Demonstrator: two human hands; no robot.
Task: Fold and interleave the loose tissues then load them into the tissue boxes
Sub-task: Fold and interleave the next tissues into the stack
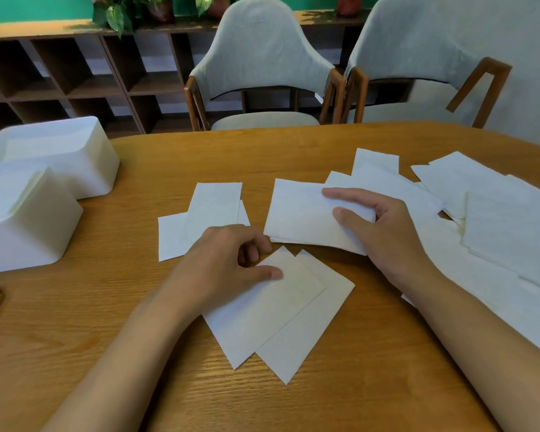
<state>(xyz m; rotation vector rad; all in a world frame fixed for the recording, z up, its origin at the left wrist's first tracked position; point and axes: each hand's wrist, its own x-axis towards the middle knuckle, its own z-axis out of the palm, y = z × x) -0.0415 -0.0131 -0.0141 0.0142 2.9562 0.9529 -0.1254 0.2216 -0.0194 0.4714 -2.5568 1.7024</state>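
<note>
Wooden table (293, 141) carries everything: right hand (384, 226) grips the stack (296, 213), long axis left-right; left hand (228, 260) pinches a diagonal tissue (278, 307) just nearer; boxes (97, 173) lie far left.

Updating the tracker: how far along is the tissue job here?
Roughly midway. Done: the near tissue box seems to hold a stack, and folded tissues lie mid-table. In hand: the right grip holds a folded stack, and the left grip pinches the near folded pair. Left: the loose sheets on the right look unfolded, and the far tissue box contents are unclear.
</note>
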